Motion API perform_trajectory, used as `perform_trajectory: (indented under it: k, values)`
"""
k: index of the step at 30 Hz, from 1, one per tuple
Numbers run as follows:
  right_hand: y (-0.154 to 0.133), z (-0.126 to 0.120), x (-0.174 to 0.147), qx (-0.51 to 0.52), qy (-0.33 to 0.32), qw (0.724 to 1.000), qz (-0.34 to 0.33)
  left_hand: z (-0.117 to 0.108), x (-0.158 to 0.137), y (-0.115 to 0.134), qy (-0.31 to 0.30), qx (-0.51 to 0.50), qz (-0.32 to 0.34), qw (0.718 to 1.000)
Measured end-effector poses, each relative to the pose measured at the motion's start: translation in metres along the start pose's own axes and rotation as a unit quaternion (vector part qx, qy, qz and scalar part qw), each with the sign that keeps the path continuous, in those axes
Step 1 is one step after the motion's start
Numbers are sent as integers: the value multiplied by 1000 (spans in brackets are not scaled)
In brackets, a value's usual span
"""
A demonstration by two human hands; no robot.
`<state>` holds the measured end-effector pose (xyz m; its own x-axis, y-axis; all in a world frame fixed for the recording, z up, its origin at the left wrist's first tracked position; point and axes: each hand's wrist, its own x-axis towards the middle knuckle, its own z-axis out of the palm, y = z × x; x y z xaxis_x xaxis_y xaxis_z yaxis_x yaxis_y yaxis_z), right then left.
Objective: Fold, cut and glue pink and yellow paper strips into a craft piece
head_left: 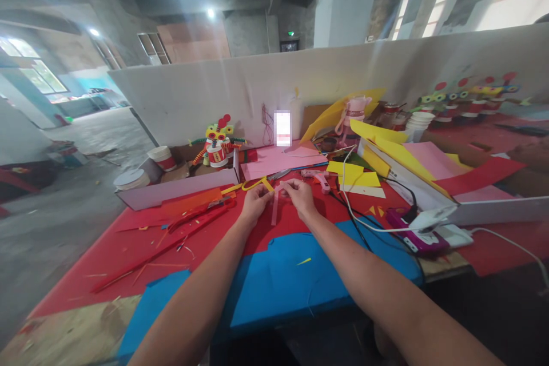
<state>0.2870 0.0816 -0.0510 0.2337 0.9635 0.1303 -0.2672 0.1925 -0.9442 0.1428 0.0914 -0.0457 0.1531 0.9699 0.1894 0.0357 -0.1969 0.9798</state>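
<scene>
My left hand is closed with its fingertips pinched near the middle of the table. At those fingertips is a yellow paper strip. Close by on the right, my right hand pinches the upper end of a narrow pale pink strip, which hangs down over the red table covering. Both sets of fingertips are nearly together. Just beyond them lie scissors with yellow handles and a pink glue gun.
A robot figure made of cups stands at the back left. Yellow sheets lie on the right, near a purple power strip with trailing cables. Blue sheeting covers the front edge. Paper fills an open box.
</scene>
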Motion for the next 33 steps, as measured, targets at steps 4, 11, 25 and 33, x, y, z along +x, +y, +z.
perform_trajectory:
  k: [4, 11, 25, 33]
  values:
    - [-1, -1, 1, 75, 26, 997, 20, 1, -3, 4, -1, -39, -12, 999]
    - [4, 2, -2, 114, -109, 985, 76, 0, -3, 6, -10, -78, -23, 997]
    - [8, 2, -3, 51, -110, 990, 70, 0, -2, 4, -12, -106, -33, 994]
    - [2, -3, 3, 30, -70, 997, 8, -1, -2, 10, 2, -95, -35, 995]
